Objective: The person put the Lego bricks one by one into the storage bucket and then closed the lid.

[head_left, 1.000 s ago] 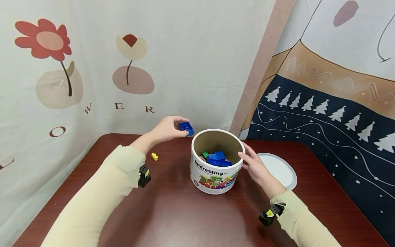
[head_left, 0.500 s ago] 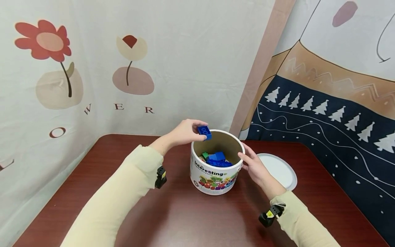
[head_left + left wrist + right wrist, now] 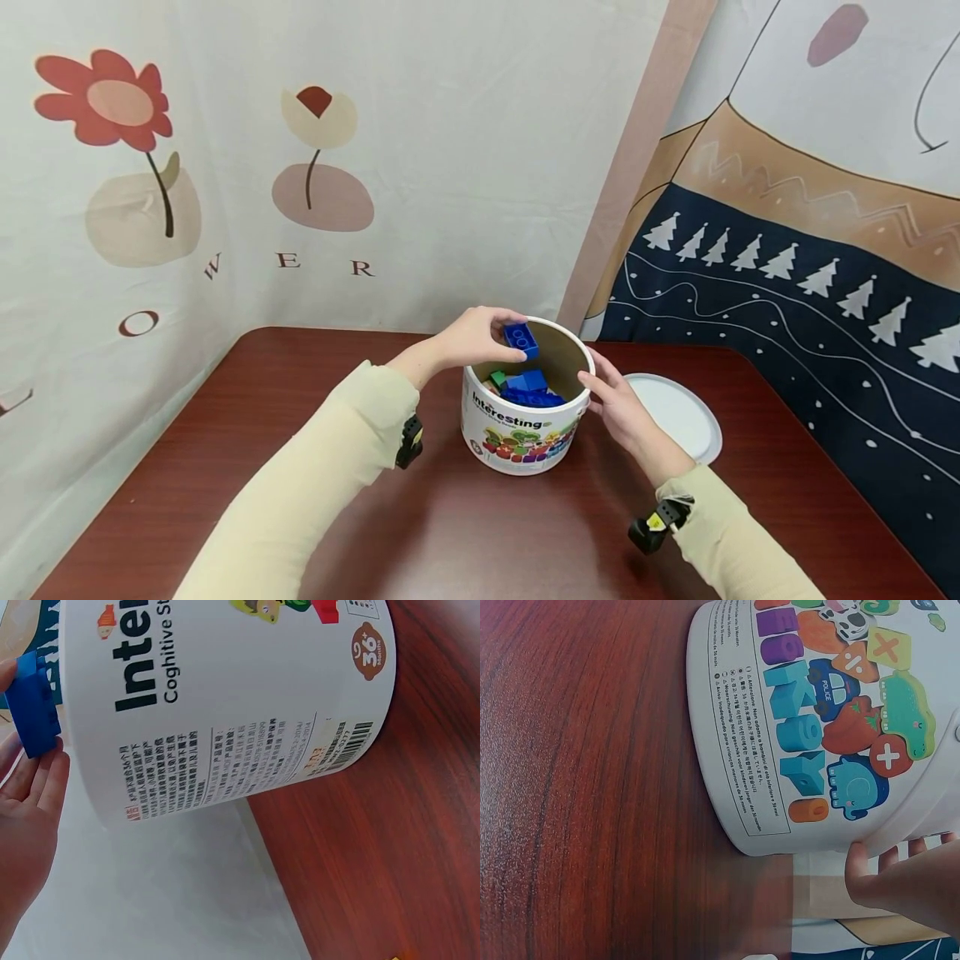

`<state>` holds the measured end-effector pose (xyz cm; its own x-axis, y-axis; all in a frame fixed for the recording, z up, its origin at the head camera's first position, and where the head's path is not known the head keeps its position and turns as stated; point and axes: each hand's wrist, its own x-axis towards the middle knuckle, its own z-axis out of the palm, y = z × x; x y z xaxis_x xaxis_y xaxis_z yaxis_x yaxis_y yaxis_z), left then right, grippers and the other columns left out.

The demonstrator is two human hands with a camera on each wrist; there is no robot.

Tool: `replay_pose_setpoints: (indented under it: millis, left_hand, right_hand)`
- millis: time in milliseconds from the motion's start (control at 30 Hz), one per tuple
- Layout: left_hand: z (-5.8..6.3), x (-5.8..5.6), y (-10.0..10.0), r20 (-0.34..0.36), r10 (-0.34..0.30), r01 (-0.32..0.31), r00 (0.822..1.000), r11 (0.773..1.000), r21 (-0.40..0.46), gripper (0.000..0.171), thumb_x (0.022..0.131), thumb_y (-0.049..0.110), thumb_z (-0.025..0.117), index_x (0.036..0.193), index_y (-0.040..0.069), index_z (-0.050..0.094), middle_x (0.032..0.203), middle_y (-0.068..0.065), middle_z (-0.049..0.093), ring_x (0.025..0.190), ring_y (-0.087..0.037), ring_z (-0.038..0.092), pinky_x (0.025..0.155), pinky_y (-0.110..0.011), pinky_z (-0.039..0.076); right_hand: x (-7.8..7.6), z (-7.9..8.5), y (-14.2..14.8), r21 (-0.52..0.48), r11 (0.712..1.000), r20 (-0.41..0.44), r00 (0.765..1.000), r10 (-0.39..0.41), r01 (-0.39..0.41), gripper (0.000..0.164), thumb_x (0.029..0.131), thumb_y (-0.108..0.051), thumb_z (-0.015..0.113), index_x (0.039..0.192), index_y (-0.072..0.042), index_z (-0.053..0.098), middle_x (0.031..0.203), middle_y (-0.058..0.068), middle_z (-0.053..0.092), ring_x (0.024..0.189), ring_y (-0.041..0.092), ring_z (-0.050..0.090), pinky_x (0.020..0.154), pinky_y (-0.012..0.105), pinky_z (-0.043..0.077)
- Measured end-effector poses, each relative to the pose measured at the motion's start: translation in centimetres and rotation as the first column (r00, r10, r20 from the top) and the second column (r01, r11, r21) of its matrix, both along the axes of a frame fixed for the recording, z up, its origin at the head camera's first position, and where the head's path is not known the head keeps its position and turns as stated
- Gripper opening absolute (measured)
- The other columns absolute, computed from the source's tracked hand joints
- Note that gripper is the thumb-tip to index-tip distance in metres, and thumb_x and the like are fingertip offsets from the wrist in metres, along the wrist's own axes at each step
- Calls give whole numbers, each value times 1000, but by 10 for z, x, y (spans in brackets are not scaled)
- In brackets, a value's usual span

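A white bucket (image 3: 480, 425) with "Interesting" printed on its front stands upright on the table. Several blue bricks (image 3: 531, 393) and a green brick (image 3: 498, 380) lie inside it. My left hand (image 3: 472, 340) pinches a blue toy brick (image 3: 521, 340) between thumb and fingers, over the left part of the bucket's mouth. In the left wrist view the same blue brick (image 3: 34, 709) shows side-on by the rim. My right hand (image 3: 621, 407) grips the bucket's right side, its thumb at the rim and its other fingers around the outside, partly hidden.
A round white lid (image 3: 678, 417) lies flat on the dark red table (image 3: 525, 533), right of the bucket and partly behind the right forearm. A printed cloth backdrop (image 3: 450, 167) rises behind the table's far edge.
My left hand has carried the blue brick rightward and slightly down, from left of the bucket to over its mouth. The left forearm now covers the small yellow brick's spot. My right hand stays put.
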<state>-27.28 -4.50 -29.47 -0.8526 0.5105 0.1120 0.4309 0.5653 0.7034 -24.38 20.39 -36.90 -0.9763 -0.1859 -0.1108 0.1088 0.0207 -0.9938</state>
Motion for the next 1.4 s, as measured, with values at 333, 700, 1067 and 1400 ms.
replay_pose_setpoints:
  millis: [333,700,1067,1400]
  left_hand:
    - [-5,-5,-14,-25,35,-33,999,997,69,59,80,30,72,130,6,53,130,-14,57,119,-27,54,102,-42,43]
    - [-36,-15,-85,10,263,-263,965,960,98,52,82,32,69,128,10,55,129,-14,57,119,-30,54,96,-45,46]
    - [-87,-9,-147,106,376,-367,921,925,-93,61,90,31,59,139,1,40,143,-24,38,133,-40,33,105,-54,33]
    - [-116,-3,-163,93,322,-303,942,937,-172,61,88,19,60,137,-10,37,146,-31,29,133,-47,29,107,-56,29]
  right_hand:
    - [0,1,-1,-15,1000,-8,1000,4,-4,55,100,-17,39,150,-13,17,156,13,15,138,34,23,112,53,24]
    - [-1,0,1,20,1000,7,1000,-3,3,56,100,-19,41,150,-16,17,156,11,16,139,33,22,112,54,24]
    - [-2,2,1,21,1000,1,1000,3,-3,56,100,-19,41,150,-17,17,156,10,15,140,33,22,113,53,24]
    - [-4,-1,0,2,1000,7,1000,-7,7,56,99,-17,42,150,-16,19,156,11,17,139,33,22,112,53,24]
